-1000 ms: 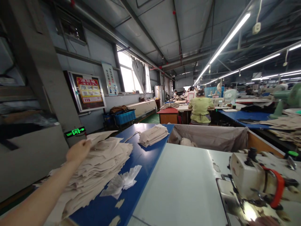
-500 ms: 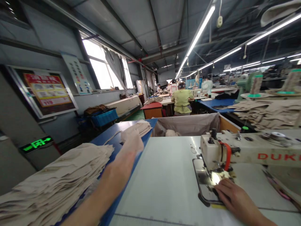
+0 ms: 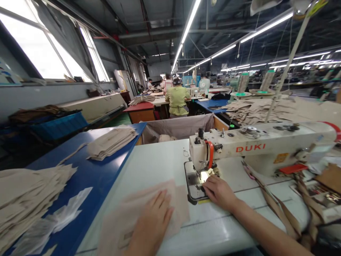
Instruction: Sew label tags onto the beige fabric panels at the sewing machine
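My left hand (image 3: pixel 153 222) lies flat, fingers stretched out, on a beige fabric piece (image 3: pixel 128 213) that is blurred by motion on the white sewing table (image 3: pixel 160 163). My right hand (image 3: pixel 218 190) rests by the needle plate of the white DUKI sewing machine (image 3: pixel 255 145), fingers curled toward the presser foot; I cannot make out anything in them. A tall stack of beige fabric pieces (image 3: pixel 23 195) sits at the left on the blue table (image 3: pixel 87 170).
A smaller beige stack (image 3: pixel 112 140) lies farther back on the blue table, clear plastic bags (image 3: pixel 64 217) near its front. A cloth-lined bin (image 3: pixel 178 128) stands behind the sewing table. Fabric strips (image 3: pixel 277 202) hang at right. A person in a green top (image 3: pixel 177 101) sits ahead.
My left hand left the stack at the left and brought a fabric piece onto the white table. My right hand came into view at the needle plate. My view turned right.
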`<state>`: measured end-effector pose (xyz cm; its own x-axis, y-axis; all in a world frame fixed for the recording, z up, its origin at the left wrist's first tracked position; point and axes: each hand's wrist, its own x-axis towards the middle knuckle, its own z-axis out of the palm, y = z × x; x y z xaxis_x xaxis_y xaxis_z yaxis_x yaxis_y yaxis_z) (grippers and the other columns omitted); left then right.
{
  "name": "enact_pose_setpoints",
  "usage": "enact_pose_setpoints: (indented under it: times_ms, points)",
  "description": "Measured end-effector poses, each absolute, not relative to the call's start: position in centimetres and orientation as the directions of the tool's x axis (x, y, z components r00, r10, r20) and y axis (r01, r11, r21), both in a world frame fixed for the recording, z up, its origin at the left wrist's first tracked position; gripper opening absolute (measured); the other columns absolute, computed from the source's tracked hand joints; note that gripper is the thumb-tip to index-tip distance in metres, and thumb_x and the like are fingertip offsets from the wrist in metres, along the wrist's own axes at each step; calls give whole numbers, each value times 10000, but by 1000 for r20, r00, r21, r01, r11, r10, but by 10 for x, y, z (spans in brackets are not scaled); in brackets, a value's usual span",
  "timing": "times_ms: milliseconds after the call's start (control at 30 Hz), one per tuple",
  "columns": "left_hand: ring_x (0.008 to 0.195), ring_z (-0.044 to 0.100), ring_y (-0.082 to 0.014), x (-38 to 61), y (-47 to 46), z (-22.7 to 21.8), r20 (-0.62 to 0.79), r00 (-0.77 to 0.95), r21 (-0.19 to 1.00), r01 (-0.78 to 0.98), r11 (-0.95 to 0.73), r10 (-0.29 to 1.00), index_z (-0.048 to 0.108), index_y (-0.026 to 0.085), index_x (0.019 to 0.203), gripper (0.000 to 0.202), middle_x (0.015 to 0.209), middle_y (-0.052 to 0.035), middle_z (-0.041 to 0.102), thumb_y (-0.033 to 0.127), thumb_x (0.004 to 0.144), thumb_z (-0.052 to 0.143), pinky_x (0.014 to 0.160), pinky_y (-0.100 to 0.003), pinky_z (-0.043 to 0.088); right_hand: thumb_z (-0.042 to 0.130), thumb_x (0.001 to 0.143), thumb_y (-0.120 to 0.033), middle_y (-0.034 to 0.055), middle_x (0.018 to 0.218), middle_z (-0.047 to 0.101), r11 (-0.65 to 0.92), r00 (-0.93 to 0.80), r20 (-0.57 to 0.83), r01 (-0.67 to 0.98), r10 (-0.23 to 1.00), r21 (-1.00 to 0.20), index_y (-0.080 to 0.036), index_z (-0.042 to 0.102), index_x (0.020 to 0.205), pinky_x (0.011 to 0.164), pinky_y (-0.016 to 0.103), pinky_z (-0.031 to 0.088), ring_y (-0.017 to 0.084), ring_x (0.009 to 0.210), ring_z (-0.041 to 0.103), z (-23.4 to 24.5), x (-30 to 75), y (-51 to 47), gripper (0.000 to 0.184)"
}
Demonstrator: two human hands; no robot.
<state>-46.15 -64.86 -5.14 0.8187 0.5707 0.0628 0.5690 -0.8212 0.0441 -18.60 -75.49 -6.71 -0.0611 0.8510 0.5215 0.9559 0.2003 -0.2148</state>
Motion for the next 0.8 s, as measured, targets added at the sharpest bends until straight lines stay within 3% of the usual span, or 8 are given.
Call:
enact_pose_setpoints:
  times_ms: [167, 267, 367, 500, 700, 800]
  points:
    - [1434, 303, -300, -447, -642, -63, -55, 774, 57, 633, -772, 631, 356, 210, 1497, 613, 1554, -93, 311, 469, 941, 341, 1144, -535, 292, 424, 955, -174, 70, 866, 661, 256, -91, 546, 938, 833, -235, -183, 642, 924, 801, 320, 477, 192, 849, 568, -56, -206, -764, 220]
    - [1446, 271, -308, -432, -646, -66, -66, 786, 67, 619, -783, 615, 336, 229, 1505, 616, 1557, -83, 305, 476, 941, 336, 1146, -564, 260, 447, 938, -186, 75, 1041, 678, 381, -180, 541, 880, 821, -285, -186, 631, 1051, 938, 330, 467, 198, 1000, 577, -51, -235, -776, 216]
    - [1438, 289, -317, -418, -645, -66, -26, 806, 50, 591, -805, 591, 357, 236, 1495, 571, 1550, -87, 327, 421, 956, 320, 1126, -578, 279, 483, 922, -219, 71, 1133, 669, 393, -233, 431, 858, 872, -332, -184, 626, 1092, 1011, 329, 444, 204, 1090, 568, -54, -259, -787, 224]
    - [1397, 372, -310, -409, -639, -73, 112, 836, -13, 541, -841, 537, 400, 239, 1473, 514, 1517, -98, 404, 338, 979, 297, 1083, -556, 345, 467, 947, -219, 69, 1259, 637, 278, -162, 317, 889, 935, -364, -187, 624, 1152, 1090, 305, 392, 183, 1185, 548, -62, -265, -793, 260]
    - [1359, 429, -266, -424, -647, -75, 432, 782, -120, 544, -830, 450, 445, 219, 1441, 477, 1471, -102, 480, 267, 975, 359, 1090, -487, 355, 512, 935, -211, 70, 1277, 647, 281, -157, 351, 898, 923, -339, -190, 636, 1205, 1069, 295, 442, 190, 1209, 570, -64, -260, -798, 298]
    - [1335, 458, -223, -457, -640, -64, 506, 757, -127, 539, -832, 413, 415, 191, 1454, 479, 1436, -101, 523, 276, 986, 357, 1105, -426, 363, 533, 935, -221, 72, 1260, 663, 314, -182, 413, 908, 892, -278, -205, 664, 1187, 1030, 303, 489, 200, 1185, 603, -68, -252, -799, 285]
